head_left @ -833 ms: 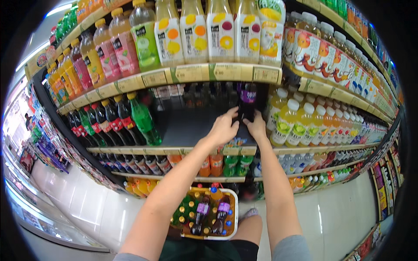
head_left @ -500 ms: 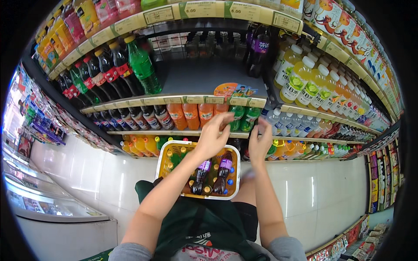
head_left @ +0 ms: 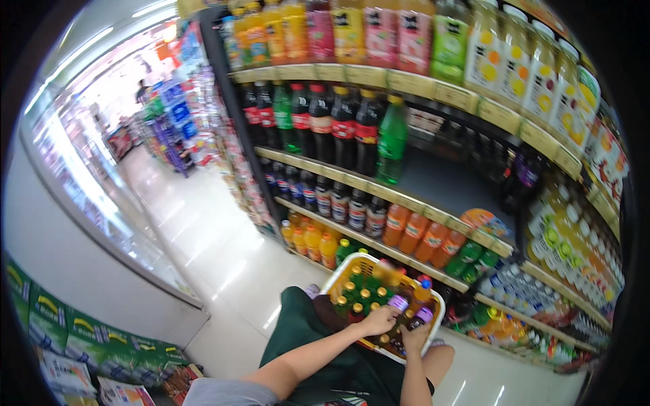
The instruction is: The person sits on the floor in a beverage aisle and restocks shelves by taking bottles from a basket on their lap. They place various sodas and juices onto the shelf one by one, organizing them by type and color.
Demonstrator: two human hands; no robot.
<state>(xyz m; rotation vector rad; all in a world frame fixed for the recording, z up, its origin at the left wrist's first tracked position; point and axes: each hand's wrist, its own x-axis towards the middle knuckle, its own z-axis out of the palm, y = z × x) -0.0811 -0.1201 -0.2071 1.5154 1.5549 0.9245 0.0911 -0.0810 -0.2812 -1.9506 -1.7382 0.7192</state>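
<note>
A yellow basket with a white rim [head_left: 441, 317] sits at my lap, holding several green bottles with gold caps [head_left: 365, 296] and dark bottles with purple labels. My left hand [head_left: 380, 322] is closed around one dark purple-labelled soda bottle [head_left: 399, 303] inside it. Beside it, my right hand [head_left: 414, 337] is closed at a second purple-labelled soda bottle [head_left: 423, 316]; its fingertips are partly hidden. Near the basket's far right side stands an orange drink bottle with a blue cap [head_left: 422, 291].
Drink shelves [head_left: 399, 193] rise in front, with cola, orange soda [head_left: 413, 233] and a green bottle [head_left: 391, 139]. A glass-fronted cooler [head_left: 101, 196] stands left, green cartons [head_left: 88, 338] below it. Pale tiled floor [head_left: 230, 271] lies between cooler and shelves.
Both hands have come down from in front of the shelf into the basket and closed on bottles. My view has turned left, so the shelves and basket appear farther right.
</note>
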